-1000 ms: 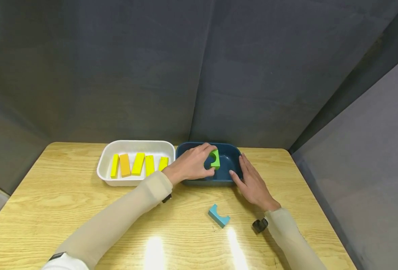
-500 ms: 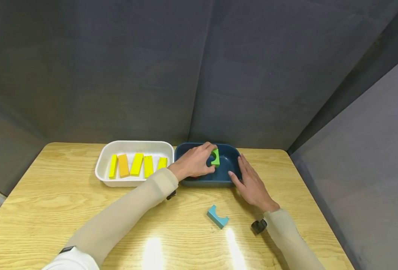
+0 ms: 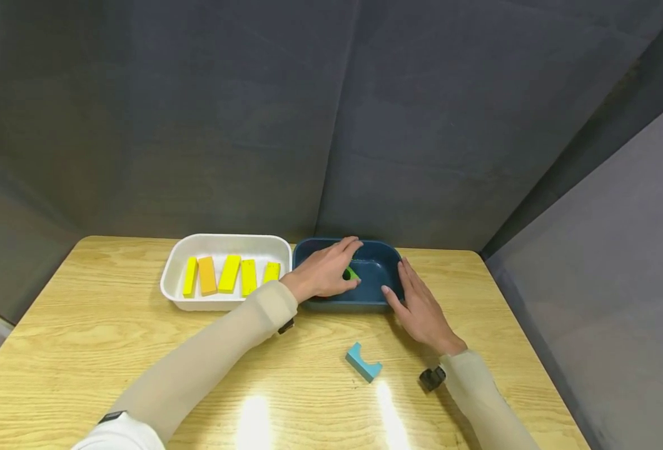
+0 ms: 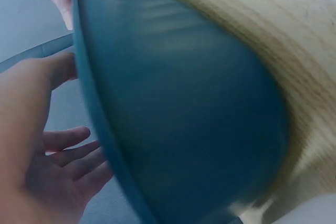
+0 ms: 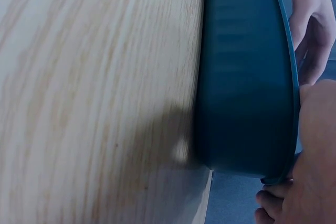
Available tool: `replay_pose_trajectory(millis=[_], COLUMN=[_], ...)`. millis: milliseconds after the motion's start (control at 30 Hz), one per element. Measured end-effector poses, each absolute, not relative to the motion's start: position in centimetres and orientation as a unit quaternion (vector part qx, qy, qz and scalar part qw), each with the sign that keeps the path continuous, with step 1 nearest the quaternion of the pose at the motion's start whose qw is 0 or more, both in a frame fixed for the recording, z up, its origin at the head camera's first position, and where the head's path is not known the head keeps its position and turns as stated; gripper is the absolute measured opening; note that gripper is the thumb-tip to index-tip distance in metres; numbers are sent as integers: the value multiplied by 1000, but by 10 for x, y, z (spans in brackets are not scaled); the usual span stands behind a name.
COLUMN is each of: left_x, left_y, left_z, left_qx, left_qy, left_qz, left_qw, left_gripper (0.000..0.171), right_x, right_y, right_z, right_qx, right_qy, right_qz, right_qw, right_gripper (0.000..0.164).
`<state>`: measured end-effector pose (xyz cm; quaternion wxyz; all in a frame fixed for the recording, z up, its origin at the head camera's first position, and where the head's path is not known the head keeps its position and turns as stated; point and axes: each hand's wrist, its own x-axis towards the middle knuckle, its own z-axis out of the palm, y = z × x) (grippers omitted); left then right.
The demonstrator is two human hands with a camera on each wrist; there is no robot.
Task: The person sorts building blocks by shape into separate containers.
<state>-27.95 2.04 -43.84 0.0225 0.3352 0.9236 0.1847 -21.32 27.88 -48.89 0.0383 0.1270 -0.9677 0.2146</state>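
My left hand reaches over the left half of a dark blue bin, its thumb and fingers spread apart. Partly hidden under that hand, a green block with a round cutout sits low in the bin. The left wrist view shows the left fingers apart, inside the bin's wall. My right hand grips the bin's right front corner, thumb over the rim and fingers along the outer side. In the right wrist view, those right fingers lie beyond the bin's end.
A white bin with several yellow blocks and an orange block stands left of the blue one. A blue arch-shaped block lies on the wooden table in front. A dark curtain hangs behind.
The green block has gone from between my left thumb and fingers down into the blue bin. My left fingers have come off it. My right hand stays at the bin's corner.
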Motion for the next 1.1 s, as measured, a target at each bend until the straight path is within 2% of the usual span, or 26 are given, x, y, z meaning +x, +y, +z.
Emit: replay_pose_trajectory(millis=[467, 800, 1100], left_x=[-261, -241, -220], left_y=[7, -4, -22], left_z=[-431, -423, -414], left_qx=[351, 375, 386], left_qy=[921, 909, 896], left_qz=[169, 180, 216], left_qw=[-2, -24, -36], left_gripper=[78, 62, 61], right_x=[-212, -209, -211], right_y=[278, 277, 277], right_z=[-488, -488, -489], right_qx=[128, 115, 118], right_qy=[-967, -968, -968], right_qz=[216, 220, 220], right_qw=[40, 32, 33], right_gripper=[84, 83, 84])
